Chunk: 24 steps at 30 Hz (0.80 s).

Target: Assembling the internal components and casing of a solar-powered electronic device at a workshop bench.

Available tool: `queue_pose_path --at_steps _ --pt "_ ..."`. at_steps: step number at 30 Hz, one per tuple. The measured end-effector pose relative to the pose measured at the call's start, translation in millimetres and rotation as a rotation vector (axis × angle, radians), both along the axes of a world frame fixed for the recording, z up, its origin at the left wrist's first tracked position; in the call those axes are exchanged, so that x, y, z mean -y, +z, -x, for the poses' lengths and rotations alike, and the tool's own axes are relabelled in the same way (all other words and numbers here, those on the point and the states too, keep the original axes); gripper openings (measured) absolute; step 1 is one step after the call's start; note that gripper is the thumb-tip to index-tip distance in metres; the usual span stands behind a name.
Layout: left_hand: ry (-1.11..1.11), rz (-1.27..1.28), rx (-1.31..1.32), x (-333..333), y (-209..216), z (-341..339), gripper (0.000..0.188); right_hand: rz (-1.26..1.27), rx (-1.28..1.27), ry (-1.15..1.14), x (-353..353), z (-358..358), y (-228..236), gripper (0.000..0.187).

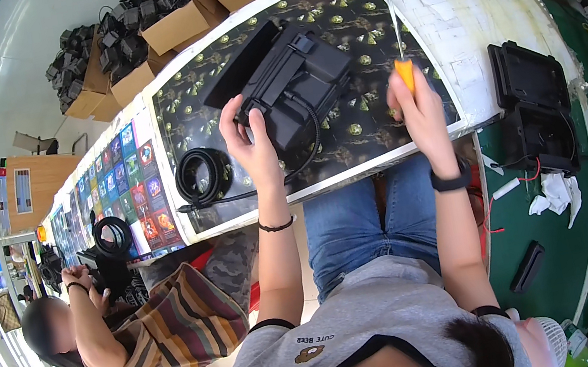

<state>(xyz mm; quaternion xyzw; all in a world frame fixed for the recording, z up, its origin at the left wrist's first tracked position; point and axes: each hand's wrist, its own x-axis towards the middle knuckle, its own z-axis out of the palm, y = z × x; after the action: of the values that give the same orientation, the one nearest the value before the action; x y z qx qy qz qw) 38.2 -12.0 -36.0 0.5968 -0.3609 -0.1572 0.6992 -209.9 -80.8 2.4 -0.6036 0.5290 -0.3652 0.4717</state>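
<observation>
Patterned mat [375, 130] — right grip [423, 110] clamped on screwdriver [406, 76] (blurred) — left grip [256, 149], at black case [319, 57], unclear.

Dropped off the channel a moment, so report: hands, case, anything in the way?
Left hand at edge of case, grip unclear; right hand holding screwdriver, shaft off case. Case on mat. Cable loops between hands, possibly in the way.
</observation>
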Motion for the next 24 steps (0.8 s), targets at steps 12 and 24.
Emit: queue_pose_path --at_steps 12,24 --pt "0.071 -0.076 0.248 -2.3 21.1 -2.4 0.027 0.637 -0.384 0.104 -61.2 20.2 14.0 0.035" --pt "-0.043 -0.081 0.365 8.3 28.0 -18.9 0.039 0.573 -0.349 0.137 -75.0 -0.5 4.6 0.040"
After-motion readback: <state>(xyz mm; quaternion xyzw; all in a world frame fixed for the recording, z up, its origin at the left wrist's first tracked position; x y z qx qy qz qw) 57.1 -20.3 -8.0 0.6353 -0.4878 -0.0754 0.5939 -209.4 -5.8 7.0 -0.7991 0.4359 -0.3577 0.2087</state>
